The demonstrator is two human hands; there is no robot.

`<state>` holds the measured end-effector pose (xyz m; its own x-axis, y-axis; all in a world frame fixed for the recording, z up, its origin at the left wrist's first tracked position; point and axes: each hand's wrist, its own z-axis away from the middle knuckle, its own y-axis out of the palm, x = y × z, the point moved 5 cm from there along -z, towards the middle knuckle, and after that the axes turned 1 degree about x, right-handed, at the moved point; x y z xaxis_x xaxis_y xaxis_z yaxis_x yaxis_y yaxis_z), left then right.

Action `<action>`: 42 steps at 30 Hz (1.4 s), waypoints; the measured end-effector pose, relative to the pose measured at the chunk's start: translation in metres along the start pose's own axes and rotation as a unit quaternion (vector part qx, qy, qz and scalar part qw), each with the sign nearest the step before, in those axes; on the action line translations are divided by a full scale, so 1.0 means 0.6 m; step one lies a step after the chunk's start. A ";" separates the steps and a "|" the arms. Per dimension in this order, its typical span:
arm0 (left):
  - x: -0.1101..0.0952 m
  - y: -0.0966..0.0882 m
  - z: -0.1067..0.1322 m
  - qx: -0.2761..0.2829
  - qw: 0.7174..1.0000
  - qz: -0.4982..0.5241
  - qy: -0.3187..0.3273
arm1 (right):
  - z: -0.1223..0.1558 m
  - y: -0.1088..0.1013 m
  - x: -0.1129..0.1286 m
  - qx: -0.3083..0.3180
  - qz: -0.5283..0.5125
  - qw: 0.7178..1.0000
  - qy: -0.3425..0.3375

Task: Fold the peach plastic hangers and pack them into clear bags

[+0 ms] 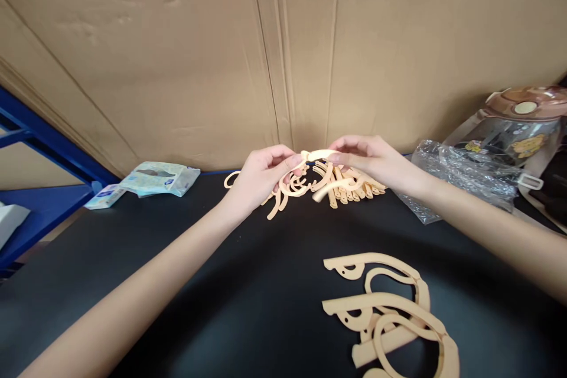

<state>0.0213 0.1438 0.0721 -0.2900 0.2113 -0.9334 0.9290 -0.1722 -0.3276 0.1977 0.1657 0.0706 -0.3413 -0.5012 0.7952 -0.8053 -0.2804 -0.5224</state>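
Note:
Over the far side of the black table, my left hand [270, 174] pinches a beige plastic hanger hook [287, 184] between thumb and fingers. My right hand [367, 159] grips a beige hanger arm [322, 155], whose end meets the piece in my left hand. Whether the two are joined I cannot tell. Behind and below my hands lie loose curved hooks [273, 208] on the left and a row of hanger arms [349, 192] on the right. Nearer to me, folded hangers [385, 301] overlap each other on the table.
The black table [212, 301] ends at a brown cardboard wall [177, 59]. A tissue pack [163, 177] lies back left beside a blue metal frame [48, 189]. At right are crumpled clear plastic wrap [460, 183] and a clear bottle with a brown lid [522, 103].

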 end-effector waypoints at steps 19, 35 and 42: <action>0.095 0.089 0.017 -0.065 0.996 0.002 -0.062 | 0.014 0.043 -0.022 0.099 0.546 0.830 -0.058; 0.066 0.016 -0.061 -0.114 0.966 -0.234 0.014 | -0.012 -0.074 -0.020 -0.084 0.174 0.978 0.084; 0.060 0.078 -0.001 0.164 0.977 0.105 -0.089 | 0.004 -0.058 0.012 -0.175 -0.127 0.976 0.022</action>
<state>0.0547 0.1440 0.0235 -0.1643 -0.0281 -0.9860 0.8567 -0.4995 -0.1285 0.2245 0.1698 0.0940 -0.1234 -0.4138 0.9020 -0.9804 -0.0896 -0.1753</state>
